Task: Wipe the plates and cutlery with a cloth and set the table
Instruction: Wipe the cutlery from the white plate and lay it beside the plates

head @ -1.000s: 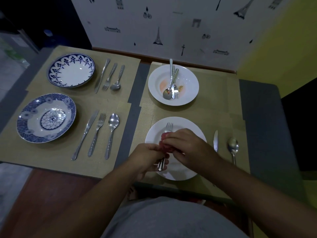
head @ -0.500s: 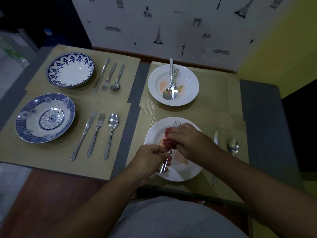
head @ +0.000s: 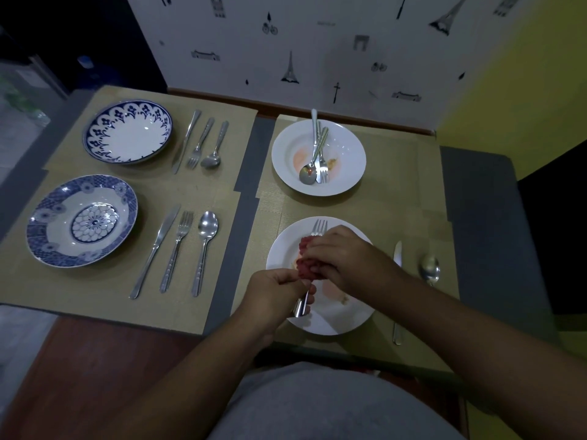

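The far left plate (head: 127,131) and near left plate (head: 57,230) line the table's (head: 482,201) left edge, with the far set (head: 200,144) and near set (head: 178,249) right of them. The far right plate (head: 349,144) holds cutlery (head: 317,154). A knife (head: 397,258) and spoon (head: 429,268) lie right of the near right plate (head: 336,322).

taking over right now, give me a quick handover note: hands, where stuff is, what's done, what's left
Hands: left hand holds the fork by its handle over the near white plate; right hand wraps the red cloth round the fork.
Knife and spoon lie right of that plate.
Done: far blue plate and near blue plate are set, each with knife, fork and spoon beside it.
Left: finish and lay down the fork, wipe the smeared near white plate, then the far white plate and the soiled cutlery in it.
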{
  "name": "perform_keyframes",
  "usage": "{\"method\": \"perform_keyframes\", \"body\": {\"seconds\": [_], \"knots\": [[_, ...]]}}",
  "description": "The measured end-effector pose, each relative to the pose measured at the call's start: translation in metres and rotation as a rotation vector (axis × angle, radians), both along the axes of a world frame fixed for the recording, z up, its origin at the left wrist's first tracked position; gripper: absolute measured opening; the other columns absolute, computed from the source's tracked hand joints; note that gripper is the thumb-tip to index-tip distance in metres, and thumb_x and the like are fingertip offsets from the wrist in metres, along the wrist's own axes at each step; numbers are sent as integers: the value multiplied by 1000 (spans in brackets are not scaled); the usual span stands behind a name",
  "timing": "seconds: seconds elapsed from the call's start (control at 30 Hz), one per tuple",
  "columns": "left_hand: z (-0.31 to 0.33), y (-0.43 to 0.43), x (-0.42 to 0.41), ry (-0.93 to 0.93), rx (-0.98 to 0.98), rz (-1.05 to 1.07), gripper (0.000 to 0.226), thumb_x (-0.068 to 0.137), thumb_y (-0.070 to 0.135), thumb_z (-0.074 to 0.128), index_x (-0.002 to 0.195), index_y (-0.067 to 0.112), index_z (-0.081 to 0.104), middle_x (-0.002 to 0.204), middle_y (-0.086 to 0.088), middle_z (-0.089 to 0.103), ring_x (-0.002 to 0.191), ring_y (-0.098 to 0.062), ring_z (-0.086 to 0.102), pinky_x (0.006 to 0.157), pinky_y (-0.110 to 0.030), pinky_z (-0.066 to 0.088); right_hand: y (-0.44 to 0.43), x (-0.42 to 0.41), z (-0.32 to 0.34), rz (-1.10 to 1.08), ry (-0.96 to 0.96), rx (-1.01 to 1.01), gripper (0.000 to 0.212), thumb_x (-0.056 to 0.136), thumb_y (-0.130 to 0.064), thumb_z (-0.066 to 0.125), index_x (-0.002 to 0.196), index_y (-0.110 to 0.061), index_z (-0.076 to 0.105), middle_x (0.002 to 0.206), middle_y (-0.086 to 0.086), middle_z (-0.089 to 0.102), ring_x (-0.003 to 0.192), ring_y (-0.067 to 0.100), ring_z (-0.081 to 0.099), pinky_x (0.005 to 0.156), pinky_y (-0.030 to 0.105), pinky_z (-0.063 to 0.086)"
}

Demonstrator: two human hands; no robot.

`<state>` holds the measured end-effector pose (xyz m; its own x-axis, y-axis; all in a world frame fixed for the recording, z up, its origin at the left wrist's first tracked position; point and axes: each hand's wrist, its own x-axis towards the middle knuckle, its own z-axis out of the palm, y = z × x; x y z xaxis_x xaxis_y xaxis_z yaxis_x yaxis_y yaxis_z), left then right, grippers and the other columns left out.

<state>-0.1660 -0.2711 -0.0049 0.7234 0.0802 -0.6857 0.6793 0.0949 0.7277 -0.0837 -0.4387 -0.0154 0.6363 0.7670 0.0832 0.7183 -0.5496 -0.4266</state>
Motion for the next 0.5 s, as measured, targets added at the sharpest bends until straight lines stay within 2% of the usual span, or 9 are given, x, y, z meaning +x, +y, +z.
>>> {"method": "perform_keyframes", "body": {"seconds": [0.07,0.2,0.3,0.4,0.5], "knots": [[1,0,0,-10,-4,11,10,93,8,68,92,6,78,80,-9,77,64,-16,71,60,-27,58,3,8,1,-13,-27,9,18,86,-23,65,101,-16,72,107,0,71,100,22,61,93,34,44],[2,-3,-1,-33,14,18,9,92,7,70,89,8,79,78,-9,77,67,-19,72,64,-32,60,4,25,12,-227,-64,55,10,85,-18,67,94,-15,70,95,0,71,88,22,57,80,37,45],[2,-2,-3,-37,34,8,11,92,8,70,86,10,79,78,-9,77,65,-18,71,64,-33,61,4,12,10,-197,-26,47,12,86,-18,67,97,-16,70,99,-1,71,92,20,58,85,33,45],[-2,-2,-7,-40,80,-11,16,91,12,72,78,18,80,79,-6,78,73,-22,72,71,-36,61,2,-3,4,-82,21,-6,20,87,-23,66,104,-15,71,108,1,71,100,22,61,94,36,45],[-3,-5,-12,-58,92,-17,12,91,8,71,83,9,80,73,-7,77,63,-19,68,61,-29,58,0,10,5,-195,-8,51,12,84,-16,67,96,-14,71,93,1,71,85,23,58,82,34,45]]}}
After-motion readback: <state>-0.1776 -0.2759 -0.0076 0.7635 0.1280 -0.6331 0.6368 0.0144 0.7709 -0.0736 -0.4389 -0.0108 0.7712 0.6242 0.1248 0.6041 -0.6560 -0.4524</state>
